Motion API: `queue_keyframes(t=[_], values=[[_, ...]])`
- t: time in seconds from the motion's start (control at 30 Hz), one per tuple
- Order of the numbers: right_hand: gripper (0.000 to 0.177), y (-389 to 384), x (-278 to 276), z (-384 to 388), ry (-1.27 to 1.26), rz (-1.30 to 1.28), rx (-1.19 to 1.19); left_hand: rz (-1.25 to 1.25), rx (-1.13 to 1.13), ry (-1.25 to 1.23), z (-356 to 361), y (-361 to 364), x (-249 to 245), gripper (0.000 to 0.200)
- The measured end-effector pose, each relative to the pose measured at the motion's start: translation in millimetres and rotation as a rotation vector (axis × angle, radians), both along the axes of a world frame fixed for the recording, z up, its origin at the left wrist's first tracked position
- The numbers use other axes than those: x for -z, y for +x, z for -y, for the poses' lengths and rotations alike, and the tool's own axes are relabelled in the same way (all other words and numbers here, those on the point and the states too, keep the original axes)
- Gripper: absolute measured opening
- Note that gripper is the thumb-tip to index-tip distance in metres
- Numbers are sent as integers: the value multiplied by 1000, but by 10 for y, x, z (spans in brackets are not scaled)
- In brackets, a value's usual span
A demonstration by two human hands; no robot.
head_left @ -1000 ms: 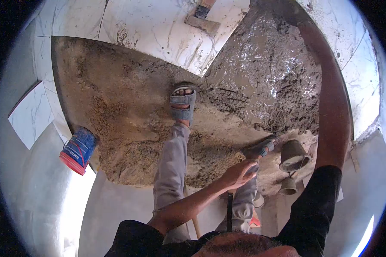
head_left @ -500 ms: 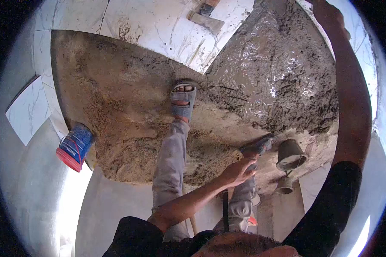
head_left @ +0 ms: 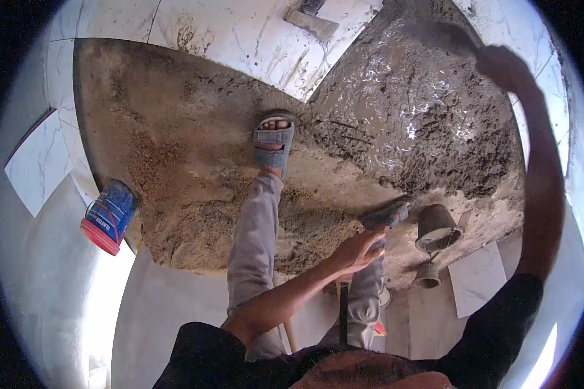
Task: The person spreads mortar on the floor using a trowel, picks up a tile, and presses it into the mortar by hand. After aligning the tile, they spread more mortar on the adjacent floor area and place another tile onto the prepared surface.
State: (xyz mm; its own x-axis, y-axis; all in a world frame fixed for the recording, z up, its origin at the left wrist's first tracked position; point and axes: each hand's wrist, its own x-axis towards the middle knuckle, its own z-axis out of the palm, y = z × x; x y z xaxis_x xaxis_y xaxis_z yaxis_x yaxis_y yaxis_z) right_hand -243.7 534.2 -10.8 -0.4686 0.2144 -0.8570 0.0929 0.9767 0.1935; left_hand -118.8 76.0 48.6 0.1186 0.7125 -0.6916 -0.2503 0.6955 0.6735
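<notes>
My right hand (head_left: 503, 67) is closed round the handle of a trowel (head_left: 442, 36), which is blurred over the upper part of the wet mortar (head_left: 409, 110). My left hand (head_left: 359, 253) rests at my bent leg, just below the sandalled foot (head_left: 389, 214), with its fingers loosely stretched and nothing seen in it. The other sandalled foot (head_left: 274, 139) stands on the sandy floor (head_left: 201, 162), left of the mortar.
White marbled tiles (head_left: 240, 39) lie at the top, with a hatchet-like tool (head_left: 311, 24) on them. A blue and red bucket (head_left: 110, 217) stands at the left. Right of my foot are a dark bucket (head_left: 437, 230) and a smaller pot (head_left: 427, 275), near a loose tile (head_left: 477, 279).
My right hand has moved down and inward from the top edge, bringing the trowel into view over the mortar. My left hand stays at the leg. The view has shifted slightly.
</notes>
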Motion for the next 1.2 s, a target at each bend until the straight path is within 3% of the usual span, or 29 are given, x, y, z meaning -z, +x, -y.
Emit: queue_keyframes(t=[0.03,0.07,0.1,0.2,0.43,0.53,0.63,0.7,0.83,0.9,0.93,1.0,1.03,1.1,1.2], values=[[28,86,-102,302,-22,-88,40,-16,8,24,66,108,58,45],[24,357,155,318,-70,-205,-72,-15,10,22,54,125,41,45],[22,330,119,519,-71,-60,36,-26,-8,33,36,116,29,44],[20,512,97,829,-70,-128,151,-53,-14,45,75,150,63,43],[19,723,204,920,-102,-163,122,-29,13,38,129,253,93,43],[17,774,227,980,-112,-296,67,-36,26,44,140,296,114,43],[16,806,257,1067,-52,-208,109,-68,62,54,153,299,118,44],[18,932,256,1091,-203,-26,-94,-81,88,45,171,316,125,44],[27,1207,61,1072,-392,225,6,-43,92,9,133,274,49,44],[35,1491,219,1016,-306,-245,503,-2,109,-18,94,257,71,44],[35,1463,258,1033,-300,-255,501,-25,108,-9,133,297,101,44],[39,1426,372,1086,-206,-508,1046,-46,111,-5,156,331,118,44],[39,1459,559,1073,-205,-510,1051,-47,125,0,131,295,93,44],[36,1469,1010,961,-288,-864,843,-53,145,6,110,277,111,44],[35,1025,1072,1032,-267,-881,1015,-73,120,1,181,350,116,44]])
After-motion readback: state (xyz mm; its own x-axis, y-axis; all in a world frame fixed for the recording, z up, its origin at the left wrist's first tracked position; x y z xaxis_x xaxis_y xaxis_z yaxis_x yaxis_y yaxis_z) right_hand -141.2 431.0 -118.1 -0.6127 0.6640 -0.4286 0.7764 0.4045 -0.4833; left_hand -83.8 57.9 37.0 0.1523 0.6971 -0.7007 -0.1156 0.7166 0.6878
